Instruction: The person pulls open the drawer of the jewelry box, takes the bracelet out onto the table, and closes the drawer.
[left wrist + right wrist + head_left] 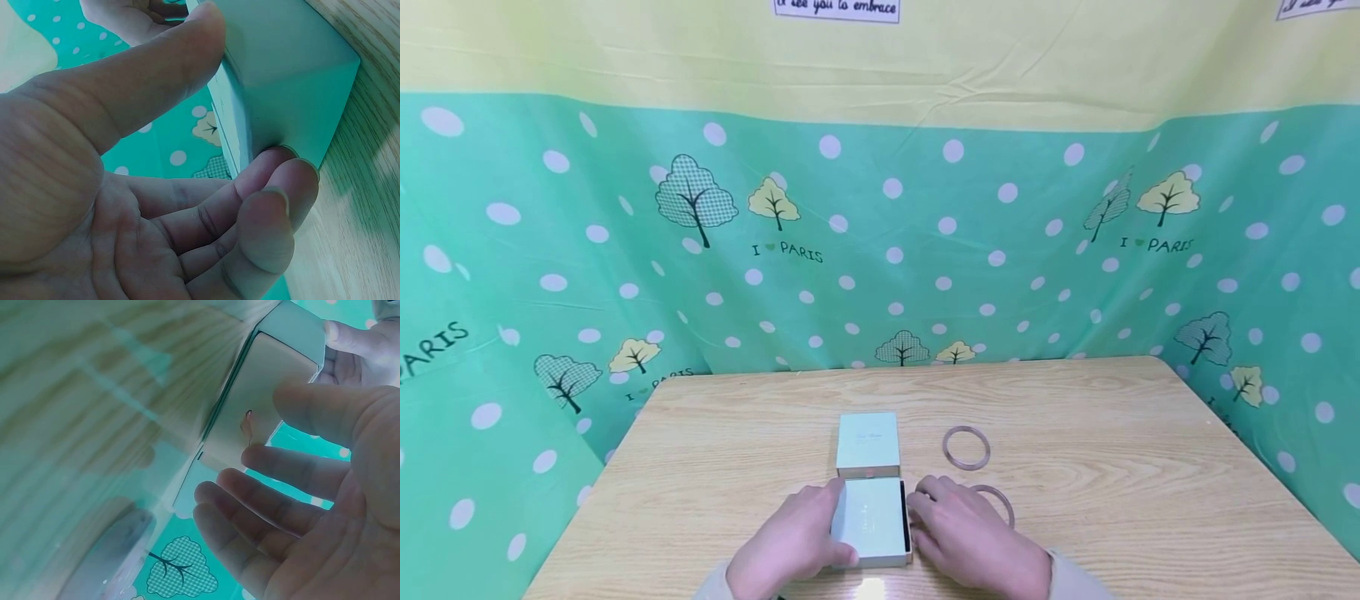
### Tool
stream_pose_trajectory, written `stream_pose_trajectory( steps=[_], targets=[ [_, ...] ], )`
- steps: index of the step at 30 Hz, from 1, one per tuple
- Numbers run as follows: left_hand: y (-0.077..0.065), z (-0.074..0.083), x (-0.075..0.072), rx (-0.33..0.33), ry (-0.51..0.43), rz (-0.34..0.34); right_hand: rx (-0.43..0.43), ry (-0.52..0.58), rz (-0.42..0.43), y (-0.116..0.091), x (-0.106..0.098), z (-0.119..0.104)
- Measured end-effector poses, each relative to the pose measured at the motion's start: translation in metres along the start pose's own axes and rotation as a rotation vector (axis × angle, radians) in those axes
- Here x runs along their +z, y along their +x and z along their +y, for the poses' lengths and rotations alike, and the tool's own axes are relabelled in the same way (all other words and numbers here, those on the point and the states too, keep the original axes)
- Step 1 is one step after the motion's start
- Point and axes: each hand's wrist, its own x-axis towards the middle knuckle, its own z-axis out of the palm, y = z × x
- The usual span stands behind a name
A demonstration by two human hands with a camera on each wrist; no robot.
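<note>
A pale mint drawer-style box lies flat on the table in front of me, a narrow dark gap showing along its right side. My left hand grips its left end, thumb at the near edge and fingers at the far side. At the right end is my right hand, its thumb and fingers spread apart. In the right wrist view, a small ribbon tab hangs from the drawer's light end face, close to the index fingertip. A lilac bangle is partly hidden behind the right hand.
A second mint box stands just beyond the first, right against its far side. Another lilac bangle lies flat to the right of it. The wooden table backs onto a green dotted curtain.
</note>
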Motion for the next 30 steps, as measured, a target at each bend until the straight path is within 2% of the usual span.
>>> stream_pose_trajectory(
  steps=[21,30],
  targets=[
    [-0.0007,0.0007,-0.0005,-0.002,-0.003,-0.001,-0.039,0.013,-0.004,-0.0005,0.0007,-0.001],
    [-0.0008,0.0002,-0.0003,0.005,0.003,0.001,-0.039,0.025,-0.046,-0.0007,-0.0002,0.0005]
  ],
)
